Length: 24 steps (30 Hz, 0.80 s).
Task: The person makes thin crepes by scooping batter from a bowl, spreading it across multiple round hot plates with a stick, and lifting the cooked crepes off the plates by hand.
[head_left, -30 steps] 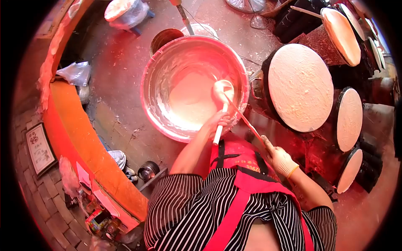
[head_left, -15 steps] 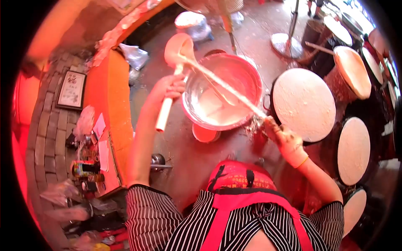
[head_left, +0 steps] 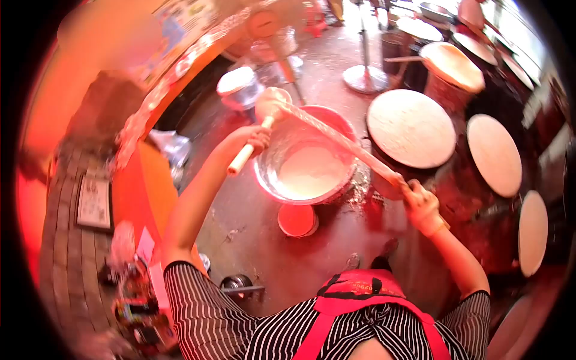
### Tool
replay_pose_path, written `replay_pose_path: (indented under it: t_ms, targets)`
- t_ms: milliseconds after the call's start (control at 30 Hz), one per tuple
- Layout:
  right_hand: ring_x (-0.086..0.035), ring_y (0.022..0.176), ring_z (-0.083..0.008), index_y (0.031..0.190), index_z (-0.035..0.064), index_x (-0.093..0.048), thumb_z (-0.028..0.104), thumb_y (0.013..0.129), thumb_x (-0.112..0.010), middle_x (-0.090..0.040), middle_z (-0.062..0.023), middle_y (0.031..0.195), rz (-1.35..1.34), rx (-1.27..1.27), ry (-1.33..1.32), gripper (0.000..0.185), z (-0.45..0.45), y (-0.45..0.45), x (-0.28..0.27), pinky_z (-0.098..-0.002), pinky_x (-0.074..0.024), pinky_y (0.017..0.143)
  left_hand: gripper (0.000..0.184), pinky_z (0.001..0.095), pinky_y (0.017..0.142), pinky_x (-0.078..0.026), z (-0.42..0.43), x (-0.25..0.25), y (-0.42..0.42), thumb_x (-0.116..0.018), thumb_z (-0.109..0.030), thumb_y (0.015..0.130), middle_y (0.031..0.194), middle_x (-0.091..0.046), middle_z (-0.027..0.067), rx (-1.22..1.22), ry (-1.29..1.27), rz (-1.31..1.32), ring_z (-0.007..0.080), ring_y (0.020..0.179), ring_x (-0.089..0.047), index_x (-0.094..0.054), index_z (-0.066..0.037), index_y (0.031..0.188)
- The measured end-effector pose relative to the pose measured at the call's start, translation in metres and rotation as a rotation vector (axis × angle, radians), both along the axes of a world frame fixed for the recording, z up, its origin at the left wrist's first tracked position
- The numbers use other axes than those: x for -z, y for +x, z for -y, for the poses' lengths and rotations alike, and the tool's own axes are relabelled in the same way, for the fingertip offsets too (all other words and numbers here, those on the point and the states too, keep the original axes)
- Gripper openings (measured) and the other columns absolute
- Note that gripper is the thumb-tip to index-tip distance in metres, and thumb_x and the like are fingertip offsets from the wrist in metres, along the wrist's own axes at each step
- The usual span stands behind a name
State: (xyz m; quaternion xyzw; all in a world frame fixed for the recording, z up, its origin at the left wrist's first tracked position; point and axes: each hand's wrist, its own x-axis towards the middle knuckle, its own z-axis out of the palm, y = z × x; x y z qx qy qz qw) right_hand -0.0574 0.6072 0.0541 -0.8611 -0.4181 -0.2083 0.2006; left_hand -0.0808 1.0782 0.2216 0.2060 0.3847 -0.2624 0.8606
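Lifted since a second ago, the left hand (head_left: pixel 258 139) grips a cream, round-bowled ladle (head_left: pixel 264 108) slanting away; the gloved right hand (head_left: pixel 423 207), farther off, clasps a long, pale stick (head_left: pixel 345 144) apparently touching its bowl, by the pink-rimmed metal basin's (head_left: pixel 336 123) far-left edge.

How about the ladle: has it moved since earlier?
Yes: judged against the basin, the ladle has moved left in view, from the basin's right side to its upper-left rim.

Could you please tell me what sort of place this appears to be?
Probably a food-making workshop: a large basin holds pale, batter-like liquid, the left hand grips a ladle, and broad, pale, round surfaces stand at the right.
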Motion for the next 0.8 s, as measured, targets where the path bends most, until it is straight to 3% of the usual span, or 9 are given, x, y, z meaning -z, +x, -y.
replay_pose_path:
  t_ms: [100, 167, 333, 433, 500, 533, 633, 700, 800]
  targets:
    - [-0.061, 0.07, -0.0314, 0.132, 0.0066, -0.042, 0.006, 0.082, -0.052, -0.059, -0.0158, 0.097, -0.056, 0.207, 0.083, 0.052, 0.111, -0.076, 0.032, -0.0373, -0.0491, 0.052, 0.019, 0.015, 0.027, -0.025, 0.076, -0.003, 0.012, -0.045, -0.011, 0.094, 0.063, -0.04, -0.0011, 0.243, 0.277, 0.021, 0.0019, 0.039, -0.033, -0.037, -0.008, 0.077]
    - [-0.059, 0.101, -0.0382, 0.137, 0.0029, -0.036, 0.004, 0.086, -0.049, -0.05, -0.0233, 0.127, -0.148, 0.342, 0.328, 0.053, 0.17, -0.135, 0.053, -0.038, -0.0525, 0.071, 0.016, 0.0139, 0.031, -0.025, 0.133, -0.004, 0.022, -0.051, -0.008, 0.09, 0.061, -0.038, -0.0027, 0.605, 0.459, 0.159, 0.0014, 0.042, -0.035, -0.038, -0.008, 0.082]
    - [-0.053, 0.111, -0.0357, 0.13, 0.0036, -0.046, 0.016, 0.091, -0.05, -0.053, -0.0188, 0.125, -0.438, 1.091, 0.439, 0.041, 0.245, -0.302, 0.064, -0.0394, -0.0444, 0.091, 0.008, 0.0139, 0.029, -0.025, 0.351, -0.027, 0.009, -0.05, -0.009, 0.092, 0.06, -0.037, -0.0027, 1.117, 0.363, 0.242, 0.001, 0.041, -0.034, -0.045, -0.004, 0.089]
    - [-0.063, 0.084, -0.0291, 0.123, 0.0035, -0.052, 0.021, 0.093, -0.051, -0.064, -0.0157, 0.096, -0.304, 1.444, 0.692, 0.035, 0.268, -0.388, 0.109, -0.0339, -0.0496, 0.071, 0.013, 0.0134, 0.031, -0.027, 0.487, -0.034, -0.009, -0.045, -0.009, 0.094, 0.063, -0.038, -0.002, 1.436, 0.155, 0.277, 0.002, 0.044, -0.035, -0.047, 0.001, 0.102]
    - [-0.055, 0.055, -0.0117, 0.117, 0.0045, -0.054, 0.029, 0.095, -0.05, -0.059, -0.0046, 0.072, -0.628, 1.411, 1.482, 0.034, 0.296, -0.43, 0.069, -0.0244, -0.0415, 0.049, 0.02, 0.0134, 0.032, -0.029, 0.59, -0.022, -0.018, -0.045, -0.011, 0.094, 0.066, -0.04, -0.0014, 1.56, -0.053, 0.006, 0.003, 0.044, -0.036, -0.046, 0.004, 0.108]
    - [-0.042, 0.046, -0.0006, 0.112, 0.0052, -0.057, 0.035, 0.095, -0.048, -0.051, 0.0023, 0.063, -0.5, 1.414, 1.587, 0.035, 0.303, -0.446, 0.044, -0.0182, -0.0305, 0.041, 0.021, 0.0137, 0.032, -0.03, 0.642, -0.028, -0.038, -0.045, -0.011, 0.094, 0.066, -0.041, -0.0013, 1.659, -0.052, 0.109, 0.0031, 0.043, -0.036, -0.046, 0.004, 0.109]
    - [-0.047, 0.048, -0.0048, 0.11, 0.0029, -0.059, 0.033, 0.096, -0.047, -0.052, 0.0004, 0.062, -0.277, 1.357, 1.618, 0.036, 0.337, -0.494, 0.006, -0.021, -0.0363, 0.044, 0.021, 0.0161, 0.034, -0.032, 0.78, -0.029, -0.095, -0.05, -0.014, 0.092, 0.069, -0.046, -0.0009, 2.022, -0.075, 0.598, 0.0037, 0.043, -0.037, -0.047, 0.002, 0.105]
    - [-0.054, 0.059, -0.0091, 0.117, 0.0012, -0.055, 0.026, 0.095, -0.049, -0.058, -0.0039, 0.071, -0.098, 1.523, 1.157, 0.034, 0.398, -0.493, -0.011, -0.0254, -0.0428, 0.053, 0.019, 0.0192, 0.036, -0.032, 0.896, -0.016, -0.125, -0.054, -0.015, 0.089, 0.072, -0.048, -0.0007, 2.147, 0.222, 1.057, 0.0053, 0.041, -0.036, -0.047, 0.0, 0.097]
    - [-0.06, 0.077, -0.0133, 0.127, 0.0018, -0.05, 0.011, 0.093, -0.049, -0.063, -0.007, 0.097, 0.066, 1.734, 0.646, 0.035, 0.467, -0.488, -0.049, -0.0285, -0.0479, 0.067, 0.019, 0.0221, 0.039, -0.035, 0.999, 0.008, -0.192, -0.059, -0.016, 0.086, 0.069, -0.049, 0.0012, 1.827, 0.338, 1.633, 0.008, 0.046, -0.042, -0.048, -0.003, 0.093]
